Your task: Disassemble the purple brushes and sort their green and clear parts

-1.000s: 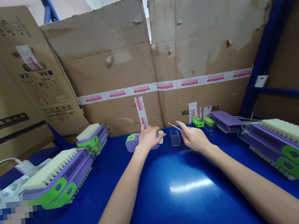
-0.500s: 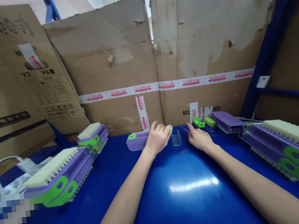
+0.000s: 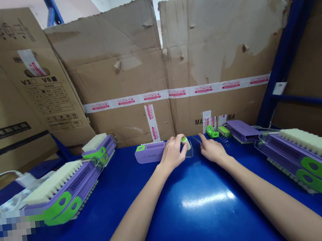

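My left hand (image 3: 173,151) is closed, thumb and fingers pinching a small cream piece with a green top (image 3: 185,143). Right beneath that piece, partly covered by it, lies a clear plastic cover (image 3: 190,154). A purple casing with green end and cream teeth along its top (image 3: 149,154) sits left of my left hand, its right end hidden behind the fingers. My right hand (image 3: 212,149) is closed around a thin pointed stick (image 3: 196,139), aimed up and left; its exact kind is too small to make out. Small bits of metal wire (image 3: 225,141) lie beyond my right hand.
Green plastic pieces (image 3: 212,132) and a purple shell (image 3: 241,129) lie at the back right. Stacked purple-green units with cream foam tops (image 3: 306,159) stand on the right, similar ones (image 3: 67,188) on the left. Cardboard walls (image 3: 121,71) back the blue table (image 3: 171,219).
My left hand has turned and lowered the cream-and-green piece over the clear cover. My right hand stays nearly where it was with the stick.
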`<move>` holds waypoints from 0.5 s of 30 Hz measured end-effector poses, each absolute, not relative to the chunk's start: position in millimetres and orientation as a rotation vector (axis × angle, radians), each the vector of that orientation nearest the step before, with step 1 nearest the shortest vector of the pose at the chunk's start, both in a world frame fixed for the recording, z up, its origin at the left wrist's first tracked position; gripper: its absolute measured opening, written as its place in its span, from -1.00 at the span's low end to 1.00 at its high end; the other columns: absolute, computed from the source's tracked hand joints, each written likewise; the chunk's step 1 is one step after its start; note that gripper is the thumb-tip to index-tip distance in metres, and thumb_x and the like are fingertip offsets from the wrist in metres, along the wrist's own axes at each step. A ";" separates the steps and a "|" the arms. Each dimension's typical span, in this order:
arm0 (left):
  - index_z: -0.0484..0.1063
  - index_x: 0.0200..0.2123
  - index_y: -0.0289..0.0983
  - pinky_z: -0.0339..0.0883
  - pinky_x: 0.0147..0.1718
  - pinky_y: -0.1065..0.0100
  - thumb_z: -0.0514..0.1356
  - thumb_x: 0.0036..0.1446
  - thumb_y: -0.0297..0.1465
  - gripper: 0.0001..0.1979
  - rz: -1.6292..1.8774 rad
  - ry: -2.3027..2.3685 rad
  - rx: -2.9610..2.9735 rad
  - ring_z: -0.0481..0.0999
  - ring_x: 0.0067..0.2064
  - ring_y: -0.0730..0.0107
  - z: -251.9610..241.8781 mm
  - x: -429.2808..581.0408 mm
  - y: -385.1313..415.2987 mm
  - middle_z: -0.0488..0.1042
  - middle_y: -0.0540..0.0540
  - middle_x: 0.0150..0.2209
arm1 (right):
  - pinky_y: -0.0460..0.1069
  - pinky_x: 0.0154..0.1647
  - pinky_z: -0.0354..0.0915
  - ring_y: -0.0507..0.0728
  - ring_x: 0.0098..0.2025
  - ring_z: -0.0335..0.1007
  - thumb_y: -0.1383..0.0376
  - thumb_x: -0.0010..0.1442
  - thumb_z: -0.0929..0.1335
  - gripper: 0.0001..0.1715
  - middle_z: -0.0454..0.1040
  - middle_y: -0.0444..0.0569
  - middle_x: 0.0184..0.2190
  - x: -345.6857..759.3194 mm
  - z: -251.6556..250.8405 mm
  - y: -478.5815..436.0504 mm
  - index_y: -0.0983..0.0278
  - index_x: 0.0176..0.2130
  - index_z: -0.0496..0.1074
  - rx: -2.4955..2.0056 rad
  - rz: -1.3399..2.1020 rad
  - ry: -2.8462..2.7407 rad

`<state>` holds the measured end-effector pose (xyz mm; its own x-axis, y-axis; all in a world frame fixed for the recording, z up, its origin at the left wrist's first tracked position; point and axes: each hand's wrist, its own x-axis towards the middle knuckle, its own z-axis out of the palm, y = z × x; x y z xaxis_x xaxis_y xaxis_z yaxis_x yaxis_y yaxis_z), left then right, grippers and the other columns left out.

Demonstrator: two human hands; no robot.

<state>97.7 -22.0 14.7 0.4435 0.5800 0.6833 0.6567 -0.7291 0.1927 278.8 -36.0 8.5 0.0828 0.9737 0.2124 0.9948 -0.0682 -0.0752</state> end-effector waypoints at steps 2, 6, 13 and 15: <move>0.26 -0.05 -0.26 0.28 -0.12 0.24 0.01 0.20 -0.36 -0.75 -1.167 -1.136 -2.593 0.41 -0.14 0.25 16.1 100.3 -23.9 0.45 -0.14 -0.18 | 0.11 -0.22 0.30 0.33 -0.17 0.47 0.29 0.25 0.09 -0.39 0.49 0.25 -0.17 278.4 8.5 -36.6 0.31 0.27 -0.02 -2.152 -0.157 -1.993; 0.28 -0.03 -0.26 0.25 -0.08 0.20 -0.02 0.23 -0.34 -0.72 -1.102 -1.258 -2.589 0.40 -0.09 0.21 18.7 105.8 -27.0 0.46 -0.17 -0.11 | 0.11 -0.22 0.30 0.33 -0.17 0.47 0.29 0.25 0.09 -0.39 0.50 0.24 -0.18 277.7 8.3 -37.2 0.31 0.26 -0.01 -2.142 -0.162 -1.996; 0.22 0.04 -0.26 0.22 -0.13 0.22 -0.04 0.25 -0.30 -0.68 -0.997 -1.439 -2.545 0.44 -0.12 0.21 23.7 110.7 -30.6 0.49 -0.16 -0.18 | 0.10 -0.22 0.30 0.32 -0.16 0.47 0.30 0.25 0.09 -0.39 0.49 0.23 -0.16 275.8 7.8 -36.7 0.31 0.26 -0.02 -2.150 -0.169 -2.011; 0.25 0.02 -0.24 0.20 -0.10 0.20 -0.05 0.25 -0.29 -0.69 -0.927 -1.455 -2.538 0.43 -0.09 0.19 24.4 112.0 -31.4 0.49 -0.17 -0.15 | 0.09 -0.21 0.29 0.30 -0.16 0.47 0.30 0.25 0.10 -0.39 0.49 0.23 -0.15 275.3 7.8 -36.7 0.30 0.27 -0.03 -2.157 -0.163 -2.019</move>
